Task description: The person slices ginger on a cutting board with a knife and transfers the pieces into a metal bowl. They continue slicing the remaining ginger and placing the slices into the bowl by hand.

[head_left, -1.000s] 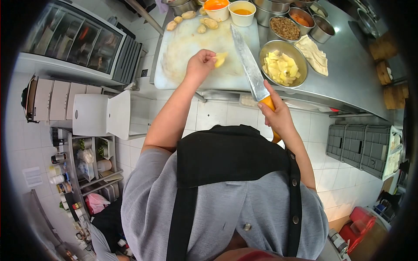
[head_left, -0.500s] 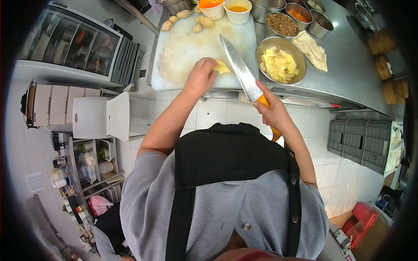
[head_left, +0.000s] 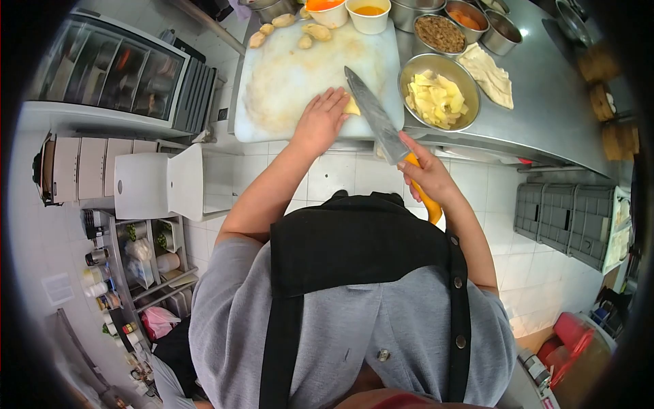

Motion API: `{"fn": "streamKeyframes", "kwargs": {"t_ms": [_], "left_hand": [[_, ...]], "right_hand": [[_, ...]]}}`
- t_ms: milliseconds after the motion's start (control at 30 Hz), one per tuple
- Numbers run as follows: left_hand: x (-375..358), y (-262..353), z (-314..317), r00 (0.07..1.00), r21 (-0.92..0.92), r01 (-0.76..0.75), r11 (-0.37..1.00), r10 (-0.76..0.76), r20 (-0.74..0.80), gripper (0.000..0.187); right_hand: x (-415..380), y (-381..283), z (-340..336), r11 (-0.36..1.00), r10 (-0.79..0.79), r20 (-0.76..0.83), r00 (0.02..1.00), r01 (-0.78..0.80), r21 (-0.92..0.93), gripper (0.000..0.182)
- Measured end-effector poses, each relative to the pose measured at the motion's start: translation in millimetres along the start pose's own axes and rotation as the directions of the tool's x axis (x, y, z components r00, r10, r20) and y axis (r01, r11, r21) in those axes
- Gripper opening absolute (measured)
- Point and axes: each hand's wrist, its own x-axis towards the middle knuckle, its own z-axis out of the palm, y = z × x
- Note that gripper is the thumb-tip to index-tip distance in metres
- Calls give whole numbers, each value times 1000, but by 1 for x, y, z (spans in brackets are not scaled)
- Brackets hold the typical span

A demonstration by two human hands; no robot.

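Observation:
My right hand grips the orange handle of a large kitchen knife. The blade points up and to the left, over the near right part of a white cutting board. Fingers stretched out flat, my left hand lies on the board by the blade. Beside and partly under its fingertips is a yellow piece that looks like peeled ginger; the rest of it is hidden. Several knobby tan ginger pieces lie at the board's far edge. A metal bowl to the right contains yellow slices.
A folded cream cloth or dough sheet lies right of the bowl on the steel counter. Behind stand a tub of orange liquid, a pan of brown minced food and other metal pans. A white chair stands to the left.
My left hand has flattened, its fingers stretching forward over the ginger piece. The knife blade has turned its face and come slightly lower and nearer to the piece.

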Motion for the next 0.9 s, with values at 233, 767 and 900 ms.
{"fn": "streamKeyframes", "kwargs": {"t_ms": [233, 767, 900], "left_hand": [[7, 19, -1, 964, -83, 246, 966, -236, 120, 35], [-13, 13, -12, 956, 13, 107, 994, -107, 274, 48], [-22, 14, -14, 929, 86, 92, 992, -117, 350, 56]], "right_hand": [[-11, -2, 5, 997, -6, -73, 997, 1, -71, 66], [-20, 3, 4, 998, 33, -64, 997, -36, -44, 66], [-19, 0, 5, 994, 48, -65, 997, -54, -90, 67]]}}
